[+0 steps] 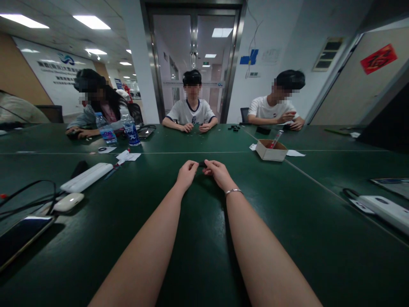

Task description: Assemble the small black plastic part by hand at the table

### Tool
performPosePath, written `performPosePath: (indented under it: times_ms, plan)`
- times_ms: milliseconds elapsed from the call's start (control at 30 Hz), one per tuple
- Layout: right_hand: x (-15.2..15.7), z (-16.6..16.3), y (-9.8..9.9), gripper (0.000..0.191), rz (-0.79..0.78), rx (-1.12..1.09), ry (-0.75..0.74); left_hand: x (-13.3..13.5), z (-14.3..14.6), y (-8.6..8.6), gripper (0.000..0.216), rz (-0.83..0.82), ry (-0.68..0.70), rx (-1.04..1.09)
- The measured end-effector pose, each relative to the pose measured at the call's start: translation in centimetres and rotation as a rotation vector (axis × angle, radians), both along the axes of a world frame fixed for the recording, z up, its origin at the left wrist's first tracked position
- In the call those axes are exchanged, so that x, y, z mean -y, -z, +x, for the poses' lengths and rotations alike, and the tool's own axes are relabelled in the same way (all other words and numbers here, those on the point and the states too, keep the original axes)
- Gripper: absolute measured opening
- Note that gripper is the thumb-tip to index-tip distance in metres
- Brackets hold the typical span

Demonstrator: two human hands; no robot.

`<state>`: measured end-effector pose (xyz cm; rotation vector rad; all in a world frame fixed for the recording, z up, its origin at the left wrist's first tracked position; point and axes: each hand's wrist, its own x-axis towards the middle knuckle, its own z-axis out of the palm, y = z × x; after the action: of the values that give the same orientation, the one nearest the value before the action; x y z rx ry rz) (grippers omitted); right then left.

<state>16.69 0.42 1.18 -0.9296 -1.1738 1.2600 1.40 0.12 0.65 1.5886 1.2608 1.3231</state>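
Note:
Both my arms reach forward over the dark green table [201, 238]. Between my fingertips is a small black piece [202, 164]; its kind is too small to make out. My left hand [187, 174] pinches its left end, thumb and fingers together. On the other side my right hand [217, 171] grips the right end with closed fingers, which partly cover it. A silver bracelet [234, 191] circles my right wrist. The piece is held just above or against the tabletop; I cannot tell which.
To the left lie a white power strip [86, 178], a white mouse-like device [69, 202], a phone [24, 238] and cables. Two bottles [131, 131] stand farther back. An open box [271, 151] sits ahead right, another power strip [383, 209] at far right. Several people sit opposite.

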Motion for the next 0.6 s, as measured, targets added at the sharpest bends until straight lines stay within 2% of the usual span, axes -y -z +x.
performPosePath:
  times_ms: [100, 300, 600]
  plan:
    - [-0.11, 0.06, 0.11, 0.048, -0.01, 0.0, 0.01, 0.03, 0.09, -0.19, 0.013, 0.038, 0.0, 0.024]
    - [-0.27, -0.05, 0.21, 0.039, -0.021, 0.017, 0.001, 0.52, 0.2, -0.83, 0.022, -0.084, -0.059, 0.145]
    - [-0.23, -0.12, -0.01, 0.028, -0.04, -0.002, 0.015, 0.32, 0.32, -0.91, 0.017, -0.126, -0.097, 0.129]
